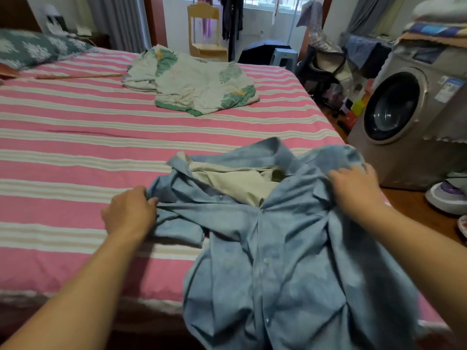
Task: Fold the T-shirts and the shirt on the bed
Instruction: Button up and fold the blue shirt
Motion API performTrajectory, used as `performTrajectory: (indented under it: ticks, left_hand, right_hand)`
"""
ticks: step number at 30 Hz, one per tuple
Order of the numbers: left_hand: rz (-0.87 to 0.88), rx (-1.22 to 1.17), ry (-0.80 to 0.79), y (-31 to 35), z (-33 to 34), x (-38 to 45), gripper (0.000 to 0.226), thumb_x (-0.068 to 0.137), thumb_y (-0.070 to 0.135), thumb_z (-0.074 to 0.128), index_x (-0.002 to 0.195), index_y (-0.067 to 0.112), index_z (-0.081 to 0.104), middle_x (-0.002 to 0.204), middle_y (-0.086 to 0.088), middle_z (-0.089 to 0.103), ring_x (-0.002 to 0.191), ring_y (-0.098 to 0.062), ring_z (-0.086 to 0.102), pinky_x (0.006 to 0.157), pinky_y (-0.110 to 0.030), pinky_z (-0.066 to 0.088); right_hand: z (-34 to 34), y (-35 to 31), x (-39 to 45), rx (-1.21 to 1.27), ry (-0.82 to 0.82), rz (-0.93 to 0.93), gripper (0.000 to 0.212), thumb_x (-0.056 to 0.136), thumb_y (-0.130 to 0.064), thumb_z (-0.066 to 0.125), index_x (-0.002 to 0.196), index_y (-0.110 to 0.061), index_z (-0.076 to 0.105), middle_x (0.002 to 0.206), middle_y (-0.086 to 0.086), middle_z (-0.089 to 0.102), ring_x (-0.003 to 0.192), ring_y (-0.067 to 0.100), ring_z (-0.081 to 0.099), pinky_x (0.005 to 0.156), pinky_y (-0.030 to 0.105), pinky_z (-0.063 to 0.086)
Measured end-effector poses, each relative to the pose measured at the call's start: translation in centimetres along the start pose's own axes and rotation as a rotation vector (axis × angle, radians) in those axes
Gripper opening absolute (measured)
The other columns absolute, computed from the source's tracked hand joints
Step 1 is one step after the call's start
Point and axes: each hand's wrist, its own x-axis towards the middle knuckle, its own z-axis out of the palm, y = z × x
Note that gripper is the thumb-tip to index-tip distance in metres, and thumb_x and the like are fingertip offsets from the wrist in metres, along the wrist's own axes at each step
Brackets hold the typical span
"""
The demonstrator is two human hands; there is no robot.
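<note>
While gripping the blue shirt (290, 248) (crumpled): left hand (129, 210) sleeve-pinching, right hand (356, 186) curled on shoulder.

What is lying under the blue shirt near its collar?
A beige garment shows through the open front of the blue shirt, which both hands hold: left hand, right hand. How far it extends, and whether anything else lies beneath, is covered.

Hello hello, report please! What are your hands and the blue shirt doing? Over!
Both hands, left hand and right hand, grip blue shirt. Shirt crumpled, unfolded, hanging off bed. Beige garment underneath.
</note>
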Motion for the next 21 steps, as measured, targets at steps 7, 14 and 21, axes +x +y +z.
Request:
performTrajectory:
  ticks: [7,14,21]
  left_hand:
    - [0.417,-0.152,0.246,6.8,-0.6,-4.7,0.017,0.083,0.015,0.061,0.098,0.007,0.058,0.096,-0.018,0.057,0.090,-0.040,0.052,0.074,-0.051,0.044]
    - [0.382,-0.045,-0.087,9.3,2.2,-6.2,0.039,0.100,0.048,0.048,0.106,0.016,0.070,0.116,-0.014,0.064,0.111,-0.039,0.055,0.090,-0.046,0.047]
    - [0.486,0.048,-0.224,9.7,2.3,-6.7,0.021,0.094,0.026,0.054,0.114,0.018,0.052,0.112,-0.013,0.064,0.097,-0.041,0.063,0.068,-0.039,0.039]
  right_hand:
    - [-1.3,-2.6,-3.2,0.281,0.072,0.179,0.012,0.083,-0.009,0.060,0.093,-0.007,0.066,0.096,0.017,0.065,0.091,0.040,0.060,0.076,0.045,0.049]
    - [-4.7,-10.6,-3.3,0.708,-0.083,0.330,0.072,0.089,-0.070,0.047,0.135,-0.013,0.045,0.136,0.012,0.053,0.116,0.038,0.057,0.083,0.045,0.046]
    - [-0.6,-9.5,-3.8,0.575,-0.521,0.409,0.049,0.088,-0.050,0.061,0.120,-0.014,0.063,0.129,0.011,0.063,0.115,0.035,0.060,0.093,0.042,0.051]
